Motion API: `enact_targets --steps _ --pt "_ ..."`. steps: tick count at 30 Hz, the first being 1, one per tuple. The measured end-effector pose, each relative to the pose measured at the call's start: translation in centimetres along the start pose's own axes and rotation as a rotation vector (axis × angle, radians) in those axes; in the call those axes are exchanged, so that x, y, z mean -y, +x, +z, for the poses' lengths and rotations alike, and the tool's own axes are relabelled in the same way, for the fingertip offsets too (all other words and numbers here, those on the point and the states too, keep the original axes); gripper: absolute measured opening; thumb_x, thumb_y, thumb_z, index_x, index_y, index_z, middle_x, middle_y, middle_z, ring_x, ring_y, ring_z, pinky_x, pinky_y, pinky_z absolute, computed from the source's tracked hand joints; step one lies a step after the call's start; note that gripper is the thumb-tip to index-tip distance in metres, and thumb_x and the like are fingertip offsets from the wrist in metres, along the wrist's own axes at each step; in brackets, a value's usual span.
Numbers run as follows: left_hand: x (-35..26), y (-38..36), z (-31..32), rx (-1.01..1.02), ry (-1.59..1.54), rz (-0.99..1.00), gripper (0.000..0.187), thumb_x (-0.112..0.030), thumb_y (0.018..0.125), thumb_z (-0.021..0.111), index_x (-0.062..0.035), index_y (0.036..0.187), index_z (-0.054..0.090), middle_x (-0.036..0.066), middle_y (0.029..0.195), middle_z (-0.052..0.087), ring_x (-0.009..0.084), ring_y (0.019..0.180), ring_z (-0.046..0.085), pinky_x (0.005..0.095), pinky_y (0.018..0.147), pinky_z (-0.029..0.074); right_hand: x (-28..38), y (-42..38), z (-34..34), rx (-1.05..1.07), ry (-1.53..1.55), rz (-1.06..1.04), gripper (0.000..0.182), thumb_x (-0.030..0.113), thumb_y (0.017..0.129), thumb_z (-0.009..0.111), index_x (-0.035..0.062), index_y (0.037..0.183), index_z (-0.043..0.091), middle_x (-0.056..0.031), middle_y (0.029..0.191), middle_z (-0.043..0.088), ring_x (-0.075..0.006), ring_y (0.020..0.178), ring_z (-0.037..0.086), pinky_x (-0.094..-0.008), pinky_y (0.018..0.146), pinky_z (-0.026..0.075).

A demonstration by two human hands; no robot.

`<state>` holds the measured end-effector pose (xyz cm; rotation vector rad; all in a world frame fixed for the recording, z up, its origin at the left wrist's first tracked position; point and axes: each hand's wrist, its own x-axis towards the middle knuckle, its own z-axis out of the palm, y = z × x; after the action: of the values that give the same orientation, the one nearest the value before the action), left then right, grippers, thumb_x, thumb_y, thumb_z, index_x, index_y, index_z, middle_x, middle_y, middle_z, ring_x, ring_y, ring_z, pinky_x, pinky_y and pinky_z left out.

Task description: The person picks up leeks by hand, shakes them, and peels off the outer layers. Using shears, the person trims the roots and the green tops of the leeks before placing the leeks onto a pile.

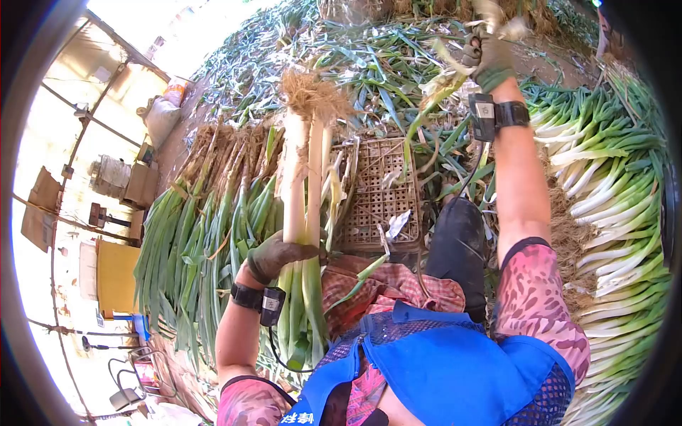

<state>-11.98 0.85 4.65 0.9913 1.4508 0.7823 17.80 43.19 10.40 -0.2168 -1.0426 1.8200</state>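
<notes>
My left hand (279, 257), in a dark glove, is wrapped round several thick leeks (298, 184) held upright, with their brown roots at the top and green leaves hanging below the grip. My right hand (490, 58), also gloved, is raised at the upper right and closed round peeled-off leek leaves (447, 86), pale and yellow-green; its upper part is smeared by motion. Between my arms lies a brown plastic crate (380, 192) with bits of leaf and a white scrap on it.
Unpeeled leeks (206, 227) lie in a pile on the left. White-stemmed leeks (611, 206) are stacked along the right side. Leaf waste (341, 60) covers the ground ahead. A sack (163, 117), a yellow board (116, 277) and a metal frame stand at the far left.
</notes>
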Motion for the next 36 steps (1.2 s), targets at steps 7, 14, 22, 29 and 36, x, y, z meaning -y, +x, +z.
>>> enact_targets --steps 7,14,22,29,36 --pt "1.5 4.0 3.5 -0.221 0.431 0.251 0.017 -0.015 0.084 0.069 -0.0082 0.099 0.072 0.009 0.096 0.068 0.0228 0.09 0.065 0.0347 0.081 0.051 -7.7 -10.9 16.0 0.442 -1.319 0.371 0.045 0.03 0.098 0.058 -0.0056 0.124 0.05 -0.0093 0.105 0.065 -0.0169 0.088 0.063 -0.0287 0.07 0.056" --pt "1.4 3.9 3.0 -0.291 0.449 0.091 0.031 -0.016 0.08 0.071 -0.003 0.107 0.066 0.011 0.104 0.064 0.0211 0.092 0.061 0.0346 0.081 0.05 -14.3 -9.6 10.7 0.523 -1.082 0.133 0.009 0.014 0.086 0.067 0.0056 0.09 0.069 -0.0079 0.088 0.069 -0.0222 0.084 0.068 -0.0353 0.07 0.056" --pt "0.9 3.5 5.6 -0.534 0.588 -0.07 0.053 -0.018 0.079 0.066 -0.0007 0.125 0.047 0.019 0.1 0.064 0.0329 0.093 0.064 0.0413 0.081 0.05 -3.3 -5.5 8.7 0.027 -1.469 -0.359 0.011 0.013 0.08 0.065 0.0093 0.09 0.068 -0.0129 0.088 0.068 -0.0275 0.081 0.067 -0.0386 0.071 0.055" --pt "1.4 5.0 7.7 -0.499 0.56 -0.176 0.054 -0.017 0.08 0.063 0.0 0.127 0.044 0.026 0.101 0.065 0.0397 0.096 0.064 0.0438 0.082 0.05 -11.7 -9.8 14.8 0.96 -2.261 0.065 0.025 0.021 0.078 0.071 0.0122 0.101 0.073 -0.0158 0.096 0.071 -0.029 0.09 0.067 -0.0411 0.081 0.053" --pt "-0.3 4.1 9.2 -0.503 0.599 -0.215 0.059 -0.026 0.083 0.064 0.0013 0.13 0.041 0.027 0.095 0.067 0.0422 0.09 0.066 0.0465 0.079 0.052 -12.5 -8.7 13.1 1.34 -1.625 0.36 0.025 0.024 0.082 0.073 0.006 0.099 0.071 -0.0091 0.087 0.072 -0.0231 0.071 0.064 -0.039 0.067 0.049"
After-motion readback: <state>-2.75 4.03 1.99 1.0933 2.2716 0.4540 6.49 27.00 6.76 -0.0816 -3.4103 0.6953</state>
